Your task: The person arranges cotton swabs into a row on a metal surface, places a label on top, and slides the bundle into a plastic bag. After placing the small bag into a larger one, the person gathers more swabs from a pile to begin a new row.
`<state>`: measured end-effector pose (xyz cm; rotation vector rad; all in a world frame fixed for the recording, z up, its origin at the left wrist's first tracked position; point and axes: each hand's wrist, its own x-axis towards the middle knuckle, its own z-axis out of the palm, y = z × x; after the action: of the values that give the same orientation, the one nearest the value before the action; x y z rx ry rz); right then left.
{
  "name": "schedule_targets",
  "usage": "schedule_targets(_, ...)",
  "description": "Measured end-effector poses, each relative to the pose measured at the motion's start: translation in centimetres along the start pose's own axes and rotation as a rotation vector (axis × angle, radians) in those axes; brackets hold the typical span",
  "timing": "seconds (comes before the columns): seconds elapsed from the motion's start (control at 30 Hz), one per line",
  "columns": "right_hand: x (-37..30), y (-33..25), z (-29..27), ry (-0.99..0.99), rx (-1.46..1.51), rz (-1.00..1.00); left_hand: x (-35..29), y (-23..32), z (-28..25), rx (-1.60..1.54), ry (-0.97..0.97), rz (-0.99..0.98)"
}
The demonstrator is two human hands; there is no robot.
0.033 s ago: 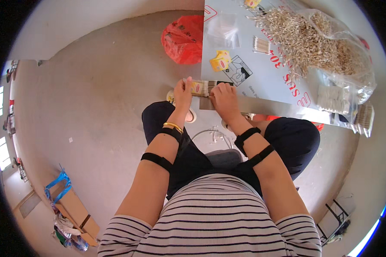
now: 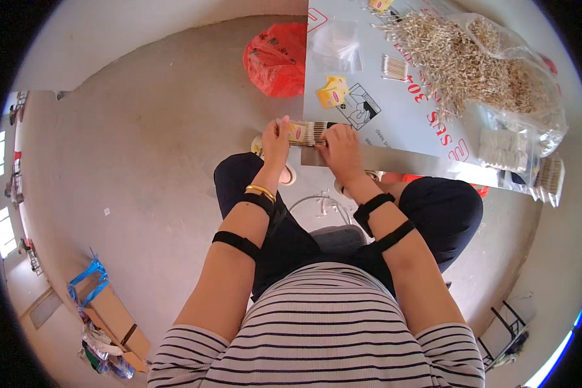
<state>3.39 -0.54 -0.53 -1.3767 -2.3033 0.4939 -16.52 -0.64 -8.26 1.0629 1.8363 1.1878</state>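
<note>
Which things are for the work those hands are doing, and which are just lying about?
Seem to belong to the job:
the swab pack between the left hand and the right hand
the big heap of swabs
the yellow cards
the clear plastic bags

Probably just lying about:
the cardboard
the white scrap on the floor

The shirt (image 2: pixel 330 323) was white with thin dark stripes, the trousers (image 2: pixel 446 216) navy-black, the arm straps (image 2: pixel 236 242) black, the bangle (image 2: pixel 265 191) gold. The bench (image 2: pixel 391 110) was silvery grey with red and black print, the held packet (image 2: pixel 297 132) and loose cards (image 2: pixel 332 95) yellow with red, the heaped swabs (image 2: pixel 433 58) pale tan, the bag (image 2: pixel 275 61) red with dark marks.
</note>
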Motion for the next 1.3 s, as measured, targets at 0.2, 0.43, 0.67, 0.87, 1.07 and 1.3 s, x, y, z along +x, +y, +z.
schedule_targets(0.2,-2.1,3.1,0.4,0.044,-0.166,0.055,-0.1,-0.2,-1.5,-0.454,-0.091,-0.435)
schedule_targets(0.43,-0.9,1.0,2.1,-0.009,-0.239,0.055,0.1,-0.5,-0.5,-0.416,-0.070,-0.349)
schedule_targets(0.67,-0.2,-2.1,4.0,-0.036,-0.125,0.095,0.9,-1.3,-0.8,-0.286,-0.098,-0.149)
schedule_targets(0.87,-1.2,-1.3,2.8,0.075,0.161,0.225,1.0,2.4,-3.3,-0.247,-0.035,-0.023)
schedule_targets(1.07,0.6,-1.3,1.0,-0.094,1.005,0.860,0.4,8.4,-5.7,0.908,-0.373,0.847)
schedule_targets(1.3,2.9,-2.2,3.8,-0.067,1.042,0.934,1.3,6.4,-2.7,1.098,-0.523,0.735)
